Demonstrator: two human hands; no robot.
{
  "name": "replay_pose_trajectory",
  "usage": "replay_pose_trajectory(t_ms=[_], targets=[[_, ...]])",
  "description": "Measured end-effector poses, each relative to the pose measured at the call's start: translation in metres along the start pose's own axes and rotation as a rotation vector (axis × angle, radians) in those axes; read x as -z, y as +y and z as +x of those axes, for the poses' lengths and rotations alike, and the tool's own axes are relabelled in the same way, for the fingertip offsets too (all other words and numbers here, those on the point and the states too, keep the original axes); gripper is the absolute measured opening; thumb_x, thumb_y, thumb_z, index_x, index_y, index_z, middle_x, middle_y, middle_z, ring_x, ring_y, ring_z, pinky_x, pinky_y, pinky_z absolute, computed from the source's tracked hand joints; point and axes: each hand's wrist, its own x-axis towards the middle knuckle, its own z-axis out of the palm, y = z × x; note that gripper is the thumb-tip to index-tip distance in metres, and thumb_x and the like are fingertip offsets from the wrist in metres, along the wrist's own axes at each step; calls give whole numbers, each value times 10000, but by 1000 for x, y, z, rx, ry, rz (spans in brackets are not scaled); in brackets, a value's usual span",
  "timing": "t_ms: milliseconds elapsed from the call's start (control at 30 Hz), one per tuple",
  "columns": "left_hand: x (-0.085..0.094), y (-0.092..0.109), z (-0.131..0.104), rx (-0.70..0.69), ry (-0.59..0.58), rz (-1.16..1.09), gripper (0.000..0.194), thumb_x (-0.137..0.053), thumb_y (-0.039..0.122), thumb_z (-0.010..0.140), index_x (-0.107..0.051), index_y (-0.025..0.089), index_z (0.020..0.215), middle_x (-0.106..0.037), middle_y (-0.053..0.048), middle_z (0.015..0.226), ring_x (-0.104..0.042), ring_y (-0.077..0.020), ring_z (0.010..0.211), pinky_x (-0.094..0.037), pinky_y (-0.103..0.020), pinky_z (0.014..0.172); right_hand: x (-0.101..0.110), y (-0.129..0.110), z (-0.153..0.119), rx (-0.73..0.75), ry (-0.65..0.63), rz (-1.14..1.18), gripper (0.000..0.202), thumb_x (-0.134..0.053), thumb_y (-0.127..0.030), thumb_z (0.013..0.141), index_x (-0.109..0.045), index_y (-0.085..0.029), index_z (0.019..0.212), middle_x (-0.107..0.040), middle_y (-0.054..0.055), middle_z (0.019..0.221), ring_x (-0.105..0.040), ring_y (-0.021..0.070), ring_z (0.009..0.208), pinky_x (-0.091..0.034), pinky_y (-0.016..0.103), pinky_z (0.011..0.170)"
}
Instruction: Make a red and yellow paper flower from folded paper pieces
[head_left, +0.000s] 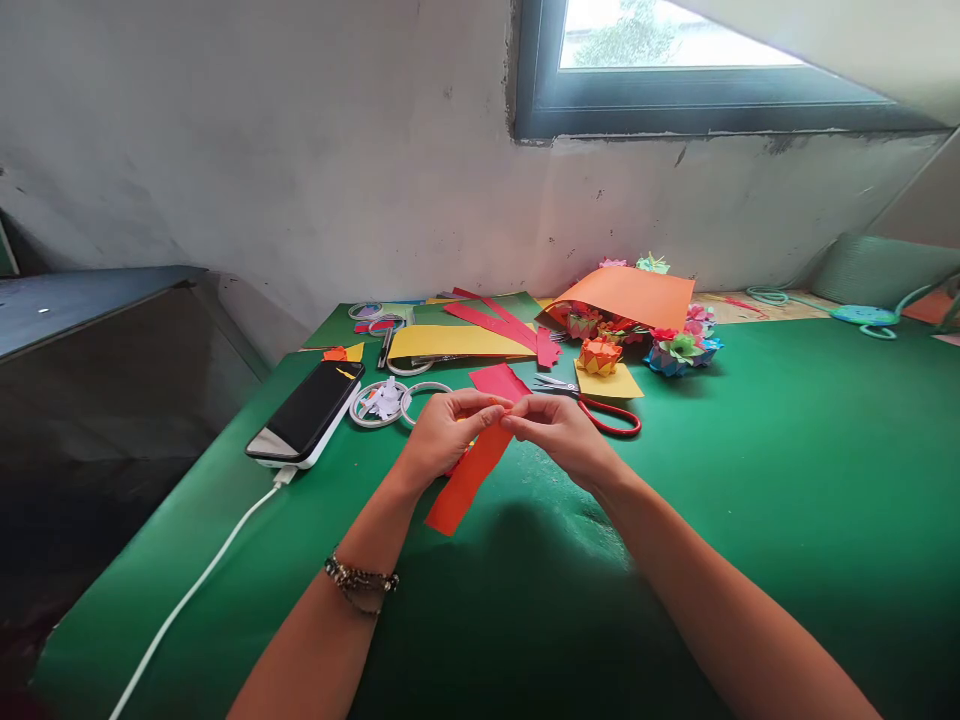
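Between my two hands an orange paper strip (469,484) is pinched at its upper end, and its free end slants down to the left above the green table. My left hand (448,430) closes thumb and fingers on one side of that end. From the other side my right hand (559,432) pinches it with thumb and forefinger. The pinched end itself is mostly hidden by fingertips. Just beyond the hands lie a piece of red paper (499,380) and scissors with red handles (611,420). Some paper under my left hand is largely covered.
Left of the hands lie a phone (307,405) on a white block with a white cable (199,580), and tape rolls (360,412). Behind are yellow paper (457,342), red strips (491,322), an orange folded paper piece (598,356), paper flowers (679,350) and an orange sheet (637,292).
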Motion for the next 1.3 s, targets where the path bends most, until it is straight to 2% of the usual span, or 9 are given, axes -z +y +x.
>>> replay_pose_trajectory(t_ms=[233, 367, 533, 800, 933, 1100, 1300], targets=[[-2, 0, 0, 14, 48, -42, 192, -686, 331, 615, -654, 145, 651, -650, -11, 647, -560, -116, 605, -417, -202, 534, -2, 1, 0, 4, 54, 9, 276, -678, -391, 591, -562, -142, 573, -488, -39, 561, -376, 71, 563, -285, 233, 544], [0, 0, 1, 11, 52, -44, 183, -677, 321, 627, -663, 144, 673, -664, -23, 676, -577, -127, 639, -435, -211, 567, 1, 0, 0, 23, 7, 11, 242, -666, -379, 613, -605, -145, 619, -531, -25, 606, -419, 84, 594, -321, 245, 578], [1, 0, 0, 12, 63, -40, 179, -634, 314, 669, -672, 148, 723, -683, -35, 721, -587, -131, 626, -421, -200, 511, 3, -2, 0, 24, -29, 26, 215, -649, -354, 635, -635, -145, 686, -568, -10, 647, -473, 97, 631, -370, 258, 624], [1, -1, -1, -73, 66, 2, 213, -585, 321, 714, -693, 148, 776, -696, -43, 782, -601, -136, 686, -429, -192, 542, 6, 0, 1, 55, -25, 27, 192, -668, -330, 633, -601, -151, 635, -536, -30, 604, -454, 80, 594, -357, 242, 585], [0, 1, -1, -68, 59, -16, 203, -588, 325, 707, -688, 153, 749, -689, -40, 760, -591, -130, 658, -427, -192, 527, 5, 0, 0, 38, -31, 50, 202, -679, -335, 618, -596, -152, 633, -539, -30, 598, -465, 83, 591, -360, 244, 585], [-2, 1, -2, -27, 64, -76, 205, -693, 337, 606, -649, 153, 686, -635, -2, 626, -542, -98, 559, -406, -178, 485, 2, 0, -1, 14, -30, 61, 212, -687, -326, 603, -570, -150, 607, -515, -41, 583, -430, 71, 573, -328, 233, 561], [-3, -2, -2, -28, 115, -48, 264, -698, 393, 587, -623, 140, 596, -609, -3, 590, -513, -97, 537, -386, -192, 477, -1, 2, -1, -6, -30, 110, 245, -698, -341, 581, -549, -148, 605, -503, -48, 592, -415, 70, 586, -312, 232, 572]])
